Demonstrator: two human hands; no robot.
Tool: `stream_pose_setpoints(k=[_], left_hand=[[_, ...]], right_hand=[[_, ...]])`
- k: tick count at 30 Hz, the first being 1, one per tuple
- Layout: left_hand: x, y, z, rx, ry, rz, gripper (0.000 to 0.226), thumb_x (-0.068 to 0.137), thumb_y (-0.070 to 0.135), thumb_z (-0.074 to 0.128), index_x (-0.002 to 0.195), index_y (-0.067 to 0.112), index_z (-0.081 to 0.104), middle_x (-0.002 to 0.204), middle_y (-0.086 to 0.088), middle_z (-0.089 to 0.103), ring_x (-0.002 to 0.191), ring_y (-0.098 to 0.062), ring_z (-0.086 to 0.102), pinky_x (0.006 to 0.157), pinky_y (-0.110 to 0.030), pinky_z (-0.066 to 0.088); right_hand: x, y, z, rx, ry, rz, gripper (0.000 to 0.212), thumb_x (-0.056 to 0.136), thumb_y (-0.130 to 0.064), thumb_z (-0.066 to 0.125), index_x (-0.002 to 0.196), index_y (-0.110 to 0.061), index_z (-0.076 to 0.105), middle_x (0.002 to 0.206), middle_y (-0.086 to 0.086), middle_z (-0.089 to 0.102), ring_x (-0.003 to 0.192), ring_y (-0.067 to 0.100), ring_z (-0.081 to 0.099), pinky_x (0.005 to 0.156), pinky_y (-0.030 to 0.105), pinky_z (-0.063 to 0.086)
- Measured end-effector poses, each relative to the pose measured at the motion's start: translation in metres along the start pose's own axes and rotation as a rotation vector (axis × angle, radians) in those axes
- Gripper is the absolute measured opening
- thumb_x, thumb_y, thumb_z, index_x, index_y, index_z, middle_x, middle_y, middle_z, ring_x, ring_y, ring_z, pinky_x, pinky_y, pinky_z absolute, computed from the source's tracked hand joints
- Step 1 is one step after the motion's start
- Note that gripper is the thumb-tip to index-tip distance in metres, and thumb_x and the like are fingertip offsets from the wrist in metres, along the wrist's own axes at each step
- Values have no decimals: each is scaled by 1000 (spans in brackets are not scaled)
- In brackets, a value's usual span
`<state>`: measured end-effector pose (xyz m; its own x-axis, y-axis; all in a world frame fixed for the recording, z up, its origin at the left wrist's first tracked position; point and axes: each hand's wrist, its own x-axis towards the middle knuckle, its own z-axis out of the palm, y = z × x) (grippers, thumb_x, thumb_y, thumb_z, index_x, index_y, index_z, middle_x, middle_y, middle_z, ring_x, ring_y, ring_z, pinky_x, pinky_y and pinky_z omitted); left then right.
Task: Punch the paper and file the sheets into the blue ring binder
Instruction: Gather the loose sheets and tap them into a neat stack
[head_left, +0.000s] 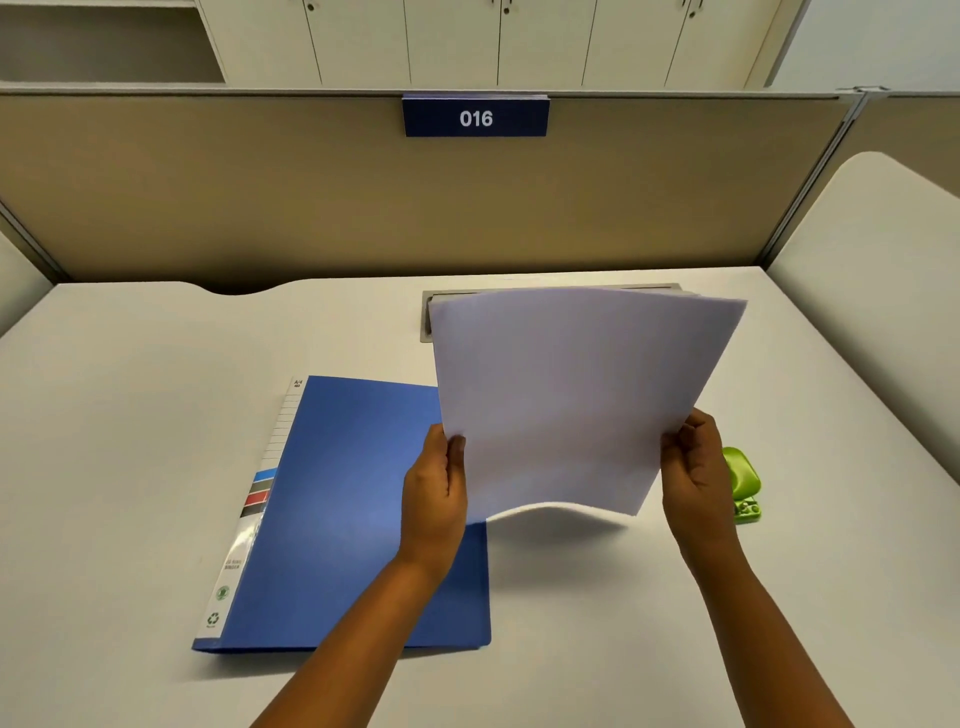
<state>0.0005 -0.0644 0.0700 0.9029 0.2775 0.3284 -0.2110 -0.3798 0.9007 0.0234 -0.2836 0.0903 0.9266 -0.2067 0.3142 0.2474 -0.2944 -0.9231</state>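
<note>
A thin stack of white paper sheets (571, 395) is held up above the desk, tilted towards me, its lower edge bowed. My left hand (434, 493) pinches its lower left corner and my right hand (696, 473) grips its lower right edge. The blue ring binder (337, 509) lies closed and flat on the desk, left of centre, spine label to the left, partly under my left forearm. A green hole punch (745, 483) sits on the desk just right of my right hand, partly hidden by it.
The white desk (130, 415) is bounded by a tan partition (260, 197) at the back bearing a blue "016" sign (475, 118). A grey cable tray slot (427, 317) lies behind the paper. Side panels stand at left and right.
</note>
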Motion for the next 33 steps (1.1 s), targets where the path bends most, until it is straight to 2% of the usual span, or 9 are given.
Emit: stream_pose_setpoints(k=[4, 8, 12, 17, 20, 24, 28, 30, 33], left_hand=[[-5, -9, 6, 20, -74, -86, 12, 94, 19, 36, 98, 16, 47, 82, 5, 56, 75, -6, 58, 68, -15, 49], [-3, -3, 9, -3, -55, -74, 17, 92, 26, 35, 92, 14, 47, 71, 5, 50, 66, -3, 52, 58, -12, 41], [-3, -7, 8, 6, -89, -150, 17, 93, 24, 35, 97, 16, 49, 81, 5, 57, 72, -6, 57, 66, -20, 48], [1, -10, 5, 40, -123, -199, 24, 93, 22, 41, 93, 2, 56, 85, -20, 62, 75, -20, 57, 69, -39, 51], [0, -9, 2, 4, -158, -231, 19, 93, 23, 42, 87, 9, 55, 84, -19, 62, 76, -22, 57, 68, -35, 52], [1, -1, -7, -160, -85, -354, 23, 95, 17, 41, 80, 27, 55, 81, 1, 63, 75, -12, 63, 59, -14, 54], [-2, 3, -12, -261, -58, -544, 24, 94, 14, 43, 79, 22, 59, 81, -3, 66, 62, -14, 67, 51, -15, 54], [-8, 2, -15, -284, -49, -633, 22, 94, 14, 45, 79, 19, 61, 82, -4, 67, 56, -8, 68, 50, -15, 54], [-21, -3, -23, -333, -17, -754, 18, 94, 14, 46, 86, 14, 61, 83, -3, 67, 58, -8, 69, 50, -17, 55]], right_hand=[[-4, 12, 1, -13, -25, 52, 33, 86, -14, 38, 96, -44, 48, 94, -1, 59, 83, -4, 54, 74, 7, 42], [-1, 12, -2, 12, 4, 52, 31, 91, -5, 41, 102, -33, 49, 97, -10, 59, 85, -6, 56, 75, 6, 43], [-1, 21, -1, -26, -13, 82, 35, 92, -3, 41, 99, -37, 48, 96, -3, 59, 85, -7, 55, 75, 5, 42], [3, 25, -5, -33, -25, 87, 41, 91, -2, 40, 99, -41, 48, 99, -9, 61, 87, -8, 57, 76, 7, 44], [13, 24, -10, -71, -50, 68, 40, 92, 4, 39, 102, -34, 48, 99, -16, 58, 86, -13, 56, 75, 6, 44], [31, 18, -17, -167, -200, 98, 31, 91, 6, 37, 107, -18, 49, 95, -18, 56, 82, -19, 54, 69, 2, 41], [51, 14, -14, -286, -342, 124, 35, 90, 6, 36, 114, -11, 53, 98, -1, 59, 85, 7, 55, 65, 1, 40], [62, 11, -7, -354, -420, 120, 35, 90, 4, 35, 116, -11, 53, 103, 2, 59, 89, 17, 54, 67, 7, 41], [76, 7, 12, -463, -565, 122, 37, 92, 0, 33, 121, -12, 51, 108, -1, 54, 95, 18, 50, 78, 24, 37]])
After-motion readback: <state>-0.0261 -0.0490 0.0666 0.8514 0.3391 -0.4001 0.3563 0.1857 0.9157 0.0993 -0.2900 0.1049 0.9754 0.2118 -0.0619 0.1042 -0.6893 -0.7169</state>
